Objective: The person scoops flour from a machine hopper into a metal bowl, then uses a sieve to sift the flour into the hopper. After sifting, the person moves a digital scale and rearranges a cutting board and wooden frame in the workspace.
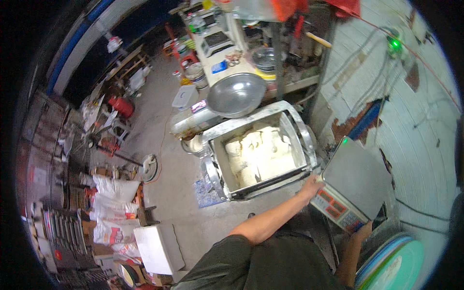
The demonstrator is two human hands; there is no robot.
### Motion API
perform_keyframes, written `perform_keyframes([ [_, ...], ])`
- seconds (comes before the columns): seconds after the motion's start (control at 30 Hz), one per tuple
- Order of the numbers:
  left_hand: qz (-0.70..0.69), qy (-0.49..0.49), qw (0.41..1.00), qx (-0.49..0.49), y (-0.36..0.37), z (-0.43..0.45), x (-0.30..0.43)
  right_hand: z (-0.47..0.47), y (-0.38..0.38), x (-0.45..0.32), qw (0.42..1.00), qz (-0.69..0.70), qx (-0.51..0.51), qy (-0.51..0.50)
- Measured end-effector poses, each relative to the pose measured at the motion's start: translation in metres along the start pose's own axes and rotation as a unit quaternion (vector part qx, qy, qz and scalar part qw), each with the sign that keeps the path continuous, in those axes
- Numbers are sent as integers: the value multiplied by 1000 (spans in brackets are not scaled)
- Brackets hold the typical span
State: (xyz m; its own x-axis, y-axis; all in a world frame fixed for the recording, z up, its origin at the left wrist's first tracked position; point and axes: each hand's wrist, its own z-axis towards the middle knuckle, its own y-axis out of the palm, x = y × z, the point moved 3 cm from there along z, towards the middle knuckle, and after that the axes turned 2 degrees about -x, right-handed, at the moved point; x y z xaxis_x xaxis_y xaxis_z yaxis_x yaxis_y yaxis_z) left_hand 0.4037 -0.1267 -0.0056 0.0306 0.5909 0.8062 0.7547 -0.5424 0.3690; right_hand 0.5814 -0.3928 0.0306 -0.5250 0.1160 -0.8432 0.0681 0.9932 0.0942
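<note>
Both of my hands grip a digital weighing scale (357,177) with a flat metal platform. My left hand (311,187) is at one front corner of it, and my right hand (362,232) is at the other, its fingers partly hidden. Keys and display windows on the scale's front panel (336,210) face me. To the left of the scale stands a metal mixer trough (221,159). Pale dough or floury mass (259,156) lies inside the trough. A large stainless steel bowl (237,95) rests just beyond its far side.
Stacked round plastic lids or basins (398,261) stand at lower right, close to my right arm. The tiled wall (417,145) bounds the right side. Filled sacks (117,210) and a white box (154,250) are at left. A worktable (217,59) holds another scale (216,42).
</note>
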Motion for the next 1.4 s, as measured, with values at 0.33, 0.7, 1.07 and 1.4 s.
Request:
perform_keyframes([
  [0.33, -42, 137, 987, 77, -166, -197, 37, -139, 86, 24, 930, -65, -344, -113],
  [0.7, -205, 289, 871, 341, -322, -443, 28, -315, 230, 163, 790, -276, -526, -151],
  [1.07, -320, 309, 687, 575, -391, -592, -19, -545, 317, 319, 516, -382, -735, -219],
  [1.4, -352, 365, 566, 650, -522, -692, -76, -745, 340, 472, 387, -429, -785, -223],
])
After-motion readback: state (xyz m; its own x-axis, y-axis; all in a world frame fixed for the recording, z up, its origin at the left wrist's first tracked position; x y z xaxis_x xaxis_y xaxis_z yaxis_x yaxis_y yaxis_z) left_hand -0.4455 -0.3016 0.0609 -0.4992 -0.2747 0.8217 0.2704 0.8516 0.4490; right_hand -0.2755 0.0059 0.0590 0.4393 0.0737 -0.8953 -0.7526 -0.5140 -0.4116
